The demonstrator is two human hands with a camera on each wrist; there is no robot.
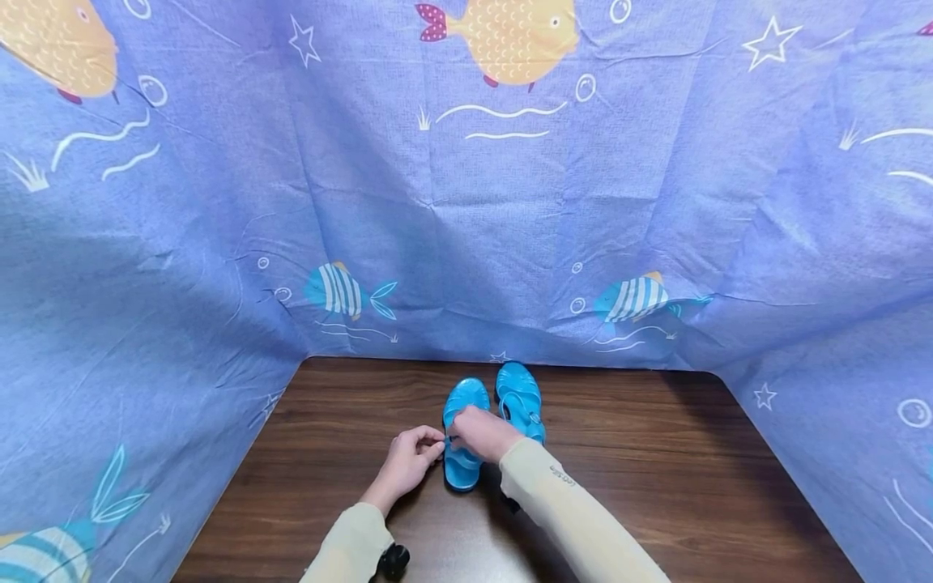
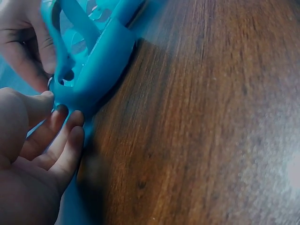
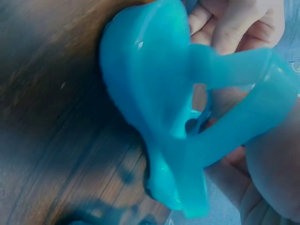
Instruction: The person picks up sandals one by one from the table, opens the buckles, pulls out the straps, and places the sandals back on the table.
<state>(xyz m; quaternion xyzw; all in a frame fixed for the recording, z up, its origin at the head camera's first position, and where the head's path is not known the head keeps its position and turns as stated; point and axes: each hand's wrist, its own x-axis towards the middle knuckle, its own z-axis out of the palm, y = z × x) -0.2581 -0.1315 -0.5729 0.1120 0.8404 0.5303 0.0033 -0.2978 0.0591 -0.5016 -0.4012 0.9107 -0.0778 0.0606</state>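
Two blue sandals lie side by side. Both hands meet at the outer side of the left sandal (image 1: 466, 394), around its ankle strap (image 3: 234, 133). From the left, my left hand (image 1: 408, 461) pinches the strap's side between thumb and fingertips, close to a small hole in the blue plastic. Reaching over the top, my right hand (image 1: 487, 433) has curled fingers at the same strap, and in the left wrist view its thumb and finger (image 2: 46, 54) grip near that spot. The exact fastening is hidden by fingers. The right sandal (image 1: 519, 389) sits just beyond, touched by neither hand.
A dark brown wooden table (image 1: 641, 470) bears the sandals. Blue curtain cloth (image 1: 496, 243) with fish prints hangs behind the table and along both sides. The right sandal's toe lies near the table's back edge.
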